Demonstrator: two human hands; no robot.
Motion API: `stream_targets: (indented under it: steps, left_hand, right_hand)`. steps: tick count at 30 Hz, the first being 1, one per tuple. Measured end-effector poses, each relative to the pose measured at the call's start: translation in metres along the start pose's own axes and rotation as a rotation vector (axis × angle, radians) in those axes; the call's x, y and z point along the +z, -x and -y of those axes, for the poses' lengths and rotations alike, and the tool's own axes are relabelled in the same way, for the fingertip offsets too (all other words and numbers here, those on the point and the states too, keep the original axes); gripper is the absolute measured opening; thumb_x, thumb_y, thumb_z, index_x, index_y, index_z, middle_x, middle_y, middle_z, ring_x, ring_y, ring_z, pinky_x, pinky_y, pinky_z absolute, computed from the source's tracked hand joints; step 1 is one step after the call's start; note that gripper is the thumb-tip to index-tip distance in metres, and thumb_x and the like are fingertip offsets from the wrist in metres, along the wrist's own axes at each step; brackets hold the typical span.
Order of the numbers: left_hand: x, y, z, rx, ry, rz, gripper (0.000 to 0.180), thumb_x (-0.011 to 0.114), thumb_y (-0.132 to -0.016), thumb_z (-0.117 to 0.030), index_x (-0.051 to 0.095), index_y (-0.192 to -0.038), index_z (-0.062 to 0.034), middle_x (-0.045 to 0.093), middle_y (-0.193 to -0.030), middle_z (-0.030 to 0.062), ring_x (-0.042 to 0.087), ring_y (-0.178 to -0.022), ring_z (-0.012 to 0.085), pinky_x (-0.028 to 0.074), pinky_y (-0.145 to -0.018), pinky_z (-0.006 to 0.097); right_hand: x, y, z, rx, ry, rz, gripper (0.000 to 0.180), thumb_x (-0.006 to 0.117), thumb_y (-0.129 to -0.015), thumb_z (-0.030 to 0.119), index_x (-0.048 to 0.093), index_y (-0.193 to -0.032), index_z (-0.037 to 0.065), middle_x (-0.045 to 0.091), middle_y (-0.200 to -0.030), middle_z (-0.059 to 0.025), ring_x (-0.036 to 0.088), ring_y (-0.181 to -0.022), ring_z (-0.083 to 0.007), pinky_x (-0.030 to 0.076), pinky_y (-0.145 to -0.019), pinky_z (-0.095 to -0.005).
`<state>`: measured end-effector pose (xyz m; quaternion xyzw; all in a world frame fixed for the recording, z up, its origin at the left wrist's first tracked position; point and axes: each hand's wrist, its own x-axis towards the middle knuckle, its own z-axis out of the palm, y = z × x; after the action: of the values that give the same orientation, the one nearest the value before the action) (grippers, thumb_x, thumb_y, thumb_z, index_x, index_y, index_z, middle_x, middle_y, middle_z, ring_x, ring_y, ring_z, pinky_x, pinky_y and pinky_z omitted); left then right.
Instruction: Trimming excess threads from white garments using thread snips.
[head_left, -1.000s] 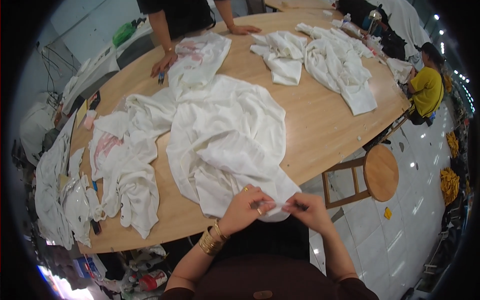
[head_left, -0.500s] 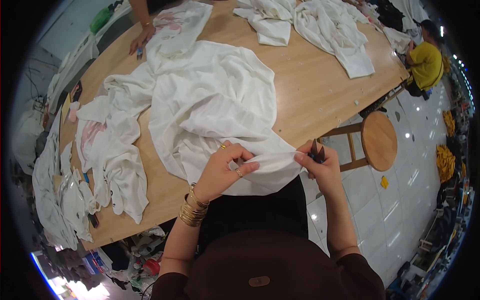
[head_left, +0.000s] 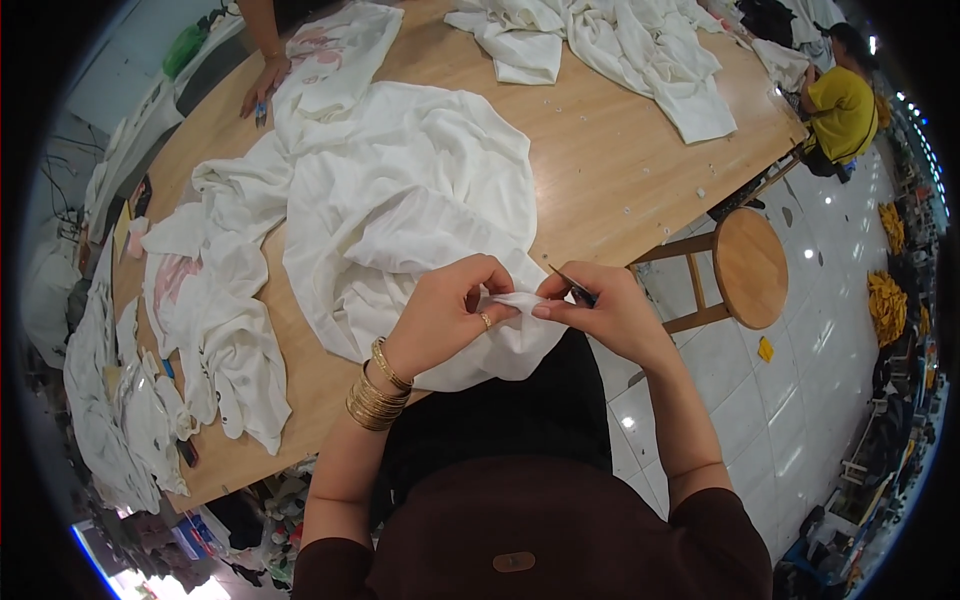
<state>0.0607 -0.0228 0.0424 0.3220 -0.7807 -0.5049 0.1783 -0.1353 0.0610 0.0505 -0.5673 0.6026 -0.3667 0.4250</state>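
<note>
A white garment (head_left: 430, 150) lies bunched on the table, its near end drawn over the edge above my lap. My left hand (head_left: 445, 305), with rings and gold bangles, pinches the cloth between thumb and fingers. Close beside it, my right hand (head_left: 610, 310) pinches the same stretch of fabric. Dark thread snips (head_left: 574, 286) are tucked in the right hand, with the blades pointing up and to the left. The two sets of fingertips are a short gap apart, with folded cloth between them.
More white garments lie on the wooden table (head_left: 590, 130), left (head_left: 235, 330) and far right (head_left: 650, 60). A co-worker's hand (head_left: 264, 85) rests at the far left. A round wooden stool (head_left: 752, 268) stands right of the table. A person in yellow (head_left: 842, 112) sits beyond.
My right hand has moved left toward my left hand, and the stretched cloth between them has slackened and gathered. The snips now tilt to the left. The whole view has shifted slightly.
</note>
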Motion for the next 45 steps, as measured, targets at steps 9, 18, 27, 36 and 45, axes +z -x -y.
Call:
stream_targets:
  steps: [9, 18, 27, 36, 45]
  left_hand:
    - [-0.039, -0.06, 0.021, -0.126, -0.268, 0.304, 0.023, 0.056, -0.083, -0.016, 0.061, -0.103, -0.0065, 0.065, -0.078, 0.009, 0.062, -0.063, 0.0159, 0.048, -0.059, 0.03]
    - [-0.073, -0.121, -0.037, 0.287, -0.656, 0.063, 0.031, 0.051, -0.083, -0.013, 0.059, -0.112, -0.0057, 0.065, -0.096, 0.0143, 0.064, -0.081, 0.0252, 0.049, -0.074, 0.033]
    - [-0.133, -0.128, -0.093, 0.529, -0.45, -0.171, 0.029, 0.051, -0.082, -0.011, 0.06, -0.108, -0.0017, 0.064, -0.097, 0.0164, 0.063, -0.083, 0.0281, 0.048, -0.078, 0.033]
    - [-0.092, -0.114, -0.101, 0.681, -0.145, -0.284, 0.028, 0.051, -0.081, -0.01, 0.06, -0.104, 0.0023, 0.064, -0.098, 0.0184, 0.062, -0.084, 0.0309, 0.047, -0.083, 0.032]
    - [-0.216, -0.021, -0.15, 0.702, -0.847, -0.875, 0.021, 0.063, -0.078, -0.02, 0.061, -0.091, -0.0035, 0.064, -0.079, 0.0181, 0.062, -0.079, 0.0337, 0.049, -0.067, 0.039]
  right_hand:
    - [-0.035, -0.052, 0.051, -0.295, 0.127, -0.037, 0.014, 0.059, -0.086, 0.014, 0.053, -0.084, 0.002, 0.05, -0.07, -0.0005, 0.042, -0.065, -0.0087, 0.037, -0.06, -0.024]
    - [-0.044, -0.126, 0.196, -0.89, 0.681, -0.097, 0.015, 0.06, -0.085, 0.014, 0.054, -0.088, 0.001, 0.052, -0.07, -0.0041, 0.045, -0.066, -0.0118, 0.041, -0.064, -0.026]
    - [-0.098, -0.151, 0.314, -0.971, 0.908, -0.319, 0.016, 0.059, -0.085, 0.017, 0.057, -0.086, 0.001, 0.054, -0.07, -0.0058, 0.049, -0.067, -0.0124, 0.042, -0.065, -0.0274]
    - [-0.088, -0.167, 0.335, -1.052, 0.918, -0.18, 0.018, 0.058, -0.085, 0.02, 0.057, -0.086, 0.002, 0.054, -0.071, -0.0009, 0.048, -0.069, -0.0081, 0.041, -0.067, -0.0239]
    - [-0.194, -0.131, 0.317, -0.955, 0.907, -0.514, 0.021, 0.059, -0.085, 0.023, 0.059, -0.088, 0.002, 0.058, -0.071, -0.0043, 0.051, -0.067, -0.0116, 0.042, -0.066, -0.0266]
